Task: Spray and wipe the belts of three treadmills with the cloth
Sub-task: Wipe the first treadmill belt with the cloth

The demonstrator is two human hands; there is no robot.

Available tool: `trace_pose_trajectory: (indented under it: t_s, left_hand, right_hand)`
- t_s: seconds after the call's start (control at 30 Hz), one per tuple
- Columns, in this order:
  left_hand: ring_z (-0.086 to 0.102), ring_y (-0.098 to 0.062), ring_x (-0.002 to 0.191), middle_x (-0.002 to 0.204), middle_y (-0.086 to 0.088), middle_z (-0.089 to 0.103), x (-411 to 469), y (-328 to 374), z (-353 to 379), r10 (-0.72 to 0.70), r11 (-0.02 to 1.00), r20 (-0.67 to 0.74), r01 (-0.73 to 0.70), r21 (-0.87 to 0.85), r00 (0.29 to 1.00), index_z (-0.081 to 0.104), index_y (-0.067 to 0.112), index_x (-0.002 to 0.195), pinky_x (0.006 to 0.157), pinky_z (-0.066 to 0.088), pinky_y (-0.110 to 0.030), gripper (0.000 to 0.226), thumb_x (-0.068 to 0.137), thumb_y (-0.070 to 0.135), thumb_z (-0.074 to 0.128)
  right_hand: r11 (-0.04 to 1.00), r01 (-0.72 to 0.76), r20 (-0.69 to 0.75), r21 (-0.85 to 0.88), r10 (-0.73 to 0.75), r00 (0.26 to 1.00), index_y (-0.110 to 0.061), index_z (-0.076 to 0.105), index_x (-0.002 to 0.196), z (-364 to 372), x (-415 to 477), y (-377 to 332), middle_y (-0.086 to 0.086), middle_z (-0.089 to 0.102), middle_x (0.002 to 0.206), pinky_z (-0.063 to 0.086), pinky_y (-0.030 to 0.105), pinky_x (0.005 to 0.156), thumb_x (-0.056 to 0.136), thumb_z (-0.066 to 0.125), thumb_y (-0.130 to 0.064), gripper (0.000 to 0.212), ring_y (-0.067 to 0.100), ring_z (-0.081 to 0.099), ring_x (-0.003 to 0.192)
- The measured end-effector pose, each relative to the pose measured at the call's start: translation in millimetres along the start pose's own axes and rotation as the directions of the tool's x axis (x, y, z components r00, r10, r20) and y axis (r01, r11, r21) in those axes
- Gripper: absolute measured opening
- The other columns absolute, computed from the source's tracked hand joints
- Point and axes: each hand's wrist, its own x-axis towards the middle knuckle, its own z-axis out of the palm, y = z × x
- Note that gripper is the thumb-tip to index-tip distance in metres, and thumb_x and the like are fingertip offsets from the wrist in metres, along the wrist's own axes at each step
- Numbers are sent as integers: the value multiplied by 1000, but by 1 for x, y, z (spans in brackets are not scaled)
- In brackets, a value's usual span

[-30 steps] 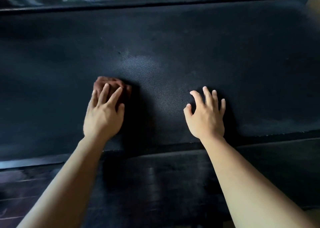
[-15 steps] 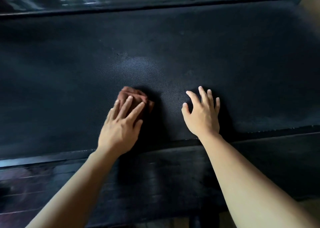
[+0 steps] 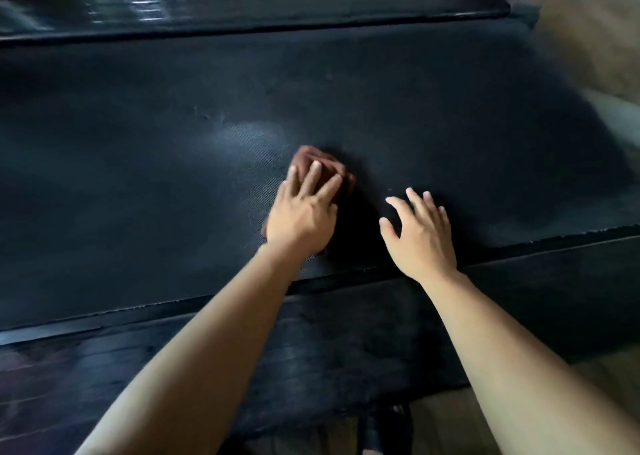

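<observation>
A wide black treadmill belt (image 3: 145, 164) fills most of the head view. A bunched brown cloth (image 3: 313, 159) lies on the belt near the middle. My left hand (image 3: 303, 212) presses flat on the cloth with straight fingers and covers most of it. My right hand (image 3: 420, 235) rests on the belt just to the right of the cloth, fingers spread, holding nothing. A paler damp-looking patch (image 3: 249, 136) shows on the belt left of the cloth.
A black side rail (image 3: 519, 274) runs along the near edge of the belt, and another glossy rail (image 3: 242, 11) along the far edge. Brown floor (image 3: 588, 39) shows at the upper right and lower right.
My left hand has slid the cloth to the right across the belt, closing the gap to my right hand. My right hand has stayed resting on the belt.
</observation>
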Motion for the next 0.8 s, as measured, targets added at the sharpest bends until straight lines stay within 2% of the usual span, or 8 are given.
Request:
trace_pose_trajectory:
  t_s: [0.1,0.2,0.3,0.4,0.53,0.67,0.8]
  left_hand:
    - [-2,-32,156,170,4,8,-28,15,4,148,989,36,-147,-34,988,24,45,157,126,5,-42,60,102,42,47]
    - [4,-32,156,169,3,13,-52,-11,5,170,985,33,-169,-34,985,27,45,156,127,10,-45,60,100,42,51]
    - [10,-35,155,168,2,18,-62,-50,0,46,999,-28,-46,-18,999,31,45,154,125,16,-49,58,99,42,50]
    - [8,-36,155,168,-4,19,-47,-78,-7,-111,994,-75,109,-19,991,32,43,154,126,14,-48,58,100,41,51]
    - [3,-38,155,169,-5,15,-2,-65,-8,-223,975,-70,224,-2,972,27,42,157,127,9,-44,59,101,43,45]
    - [2,-40,155,169,-5,13,29,-12,-2,-112,994,-45,113,10,993,25,42,157,126,10,-46,59,100,43,43]
    - [2,-36,155,170,2,11,8,40,10,84,996,-5,-84,-21,996,25,45,156,126,9,-44,60,100,42,46]
  right_hand:
    - [998,-26,3,-58,27,1000,-29,48,143,-10,-2,20,8,30,161,14,51,121,98,47,-47,49,32,18,150]
    - [993,-38,16,-108,40,999,-34,43,146,-15,-8,37,7,27,162,13,51,121,98,44,-50,51,31,17,150]
    - [992,-57,27,-115,60,998,-38,38,148,-15,-12,42,6,24,163,12,51,121,98,41,-51,51,31,15,151]
    - [994,-62,11,-88,63,998,-38,39,146,-13,-12,40,7,24,163,14,51,121,98,42,-51,50,31,17,150]
    - [996,-68,3,-64,68,998,-39,40,144,-13,-11,41,5,25,163,14,50,122,98,43,-51,48,30,17,150]
    - [997,-66,13,-34,66,998,-39,40,144,-12,-11,43,4,24,163,11,49,122,98,44,-49,47,28,14,151]
    - [997,-70,25,-18,71,997,-40,40,144,-13,-10,44,4,24,163,11,49,123,97,46,-47,48,27,14,152]
